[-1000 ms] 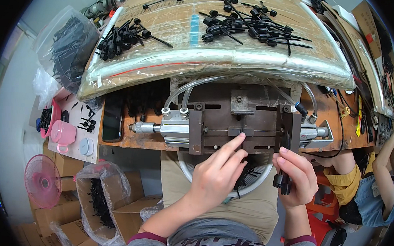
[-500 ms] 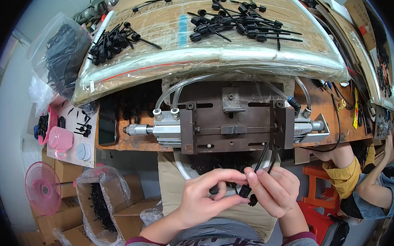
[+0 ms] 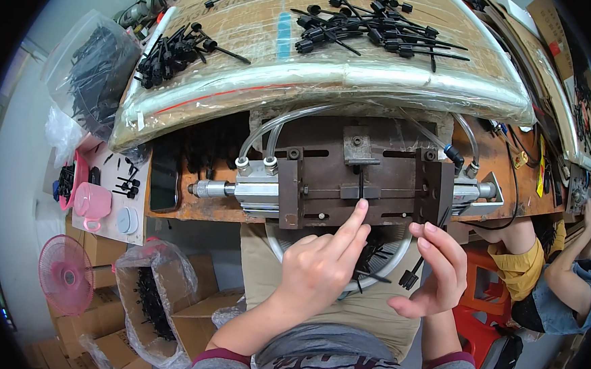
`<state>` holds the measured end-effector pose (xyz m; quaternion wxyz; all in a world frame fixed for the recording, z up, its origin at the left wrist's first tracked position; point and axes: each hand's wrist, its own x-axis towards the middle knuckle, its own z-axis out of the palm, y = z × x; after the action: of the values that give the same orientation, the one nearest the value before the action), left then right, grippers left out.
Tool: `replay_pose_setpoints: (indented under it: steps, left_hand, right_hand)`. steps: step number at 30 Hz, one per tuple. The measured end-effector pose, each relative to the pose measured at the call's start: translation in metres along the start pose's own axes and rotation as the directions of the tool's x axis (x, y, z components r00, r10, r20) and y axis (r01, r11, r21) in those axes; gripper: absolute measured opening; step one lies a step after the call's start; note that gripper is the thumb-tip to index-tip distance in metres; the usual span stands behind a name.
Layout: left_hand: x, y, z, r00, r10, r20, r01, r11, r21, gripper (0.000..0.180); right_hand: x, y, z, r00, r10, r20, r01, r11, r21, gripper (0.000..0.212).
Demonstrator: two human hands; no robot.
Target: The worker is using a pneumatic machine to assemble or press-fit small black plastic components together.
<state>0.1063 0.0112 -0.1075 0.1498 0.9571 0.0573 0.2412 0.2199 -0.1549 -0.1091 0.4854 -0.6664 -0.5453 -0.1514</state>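
The left hand [image 3: 321,264] points its index finger at the near edge of a small block [image 3: 373,192] in the middle of the brown jig [image 3: 327,215], its tip at the near end of an upright-looking black rod [image 3: 361,180] lying across the block, while the right hand [image 3: 442,268], thumb spread from the fingers, has a black part [image 3: 409,280] passing behind its fingers. Beyond the jig, more black parts [image 3: 386,34] lie in heaps on the cardboard [image 3: 251,29]; to the left stand a pink mug [image 3: 93,202] and a fan [image 3: 66,275].
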Motion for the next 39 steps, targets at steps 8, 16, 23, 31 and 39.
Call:
replay_pose_setpoints:
  steps: [8,16,23,31,39]
  left_hand:
    - [0.008,0.001,0.000,0.999,-0.049,0.015,0.050,0.998,-0.027,0.022]
    - [0.007,-0.001,-0.001,0.998,-0.058,0.008,0.059,0.996,-0.064,0.022]
    - [-0.011,-0.008,-0.019,0.996,-0.051,0.076,0.074,0.936,-0.344,0.027]
    - [-0.036,-0.002,-0.048,0.795,-0.347,0.497,0.553,0.082,-0.829,0.031]
    - [-0.039,-0.007,-0.045,0.765,-0.254,0.592,0.528,-0.280,-0.802,0.038]
  right_hand:
    - [-0.007,0.000,0.004,0.997,0.054,-0.053,-0.048,0.992,0.114,0.047]
    - [0.007,-0.014,-0.006,0.988,0.155,0.024,-0.151,0.980,-0.128,0.034]
    - [0.017,-0.008,0.006,0.970,0.134,0.204,-0.104,0.983,-0.149,0.030]
    - [0.028,-0.010,0.038,0.912,0.039,0.409,0.130,0.916,-0.379,0.023]
    - [0.031,-0.010,0.037,0.909,0.087,0.408,0.100,0.904,-0.415,0.023]
